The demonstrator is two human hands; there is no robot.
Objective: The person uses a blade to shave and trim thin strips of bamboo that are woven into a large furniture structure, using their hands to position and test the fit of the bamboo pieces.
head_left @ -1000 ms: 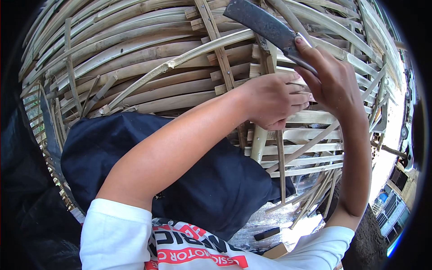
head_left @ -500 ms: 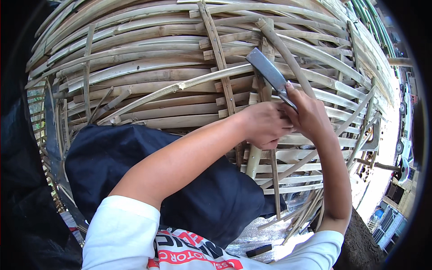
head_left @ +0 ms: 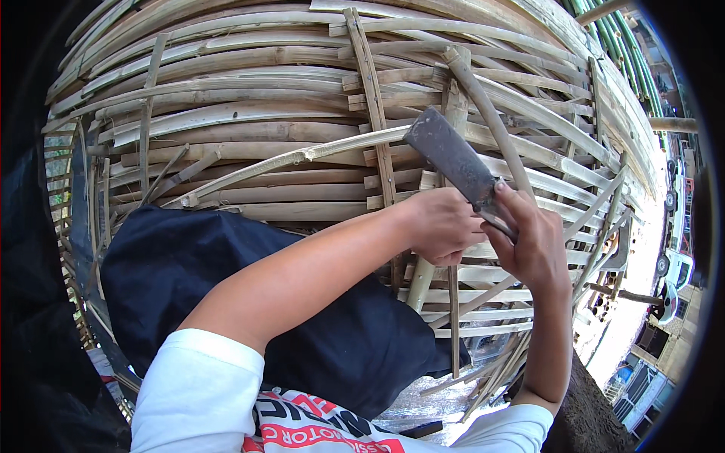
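My right hand (head_left: 532, 238) grips a cleaver (head_left: 457, 158) by its handle. Its broad dark blade slants up and left, with its flat face showing. Beside it, my left hand (head_left: 444, 226) is closed, with the fingers curled in. What it holds is hidden behind the hand and the blade. A thin wooden slat (head_left: 455, 325) shows below the left hand; whether the fingers touch it I cannot tell. Behind both hands a thicker pole (head_left: 420, 287) runs upright. A pale split bamboo strip (head_left: 306, 154) reaches toward the blade's tip from the left.
Stacked bamboo strips (head_left: 249, 128) fill the space ahead, crossed by an upright batten (head_left: 370, 90). Close to the cleaver leans a round stick (head_left: 491, 113). Dark cloth (head_left: 226, 249) covers the area by my left arm. Loose thin strips (head_left: 498, 374) lie at lower right. Parked vehicles (head_left: 674, 275) stand far right.
My right hand has dropped lower, and the cleaver has turned so more of its flat face shows. The left hand stays closed in nearly the same place. The whole view has shifted slightly.
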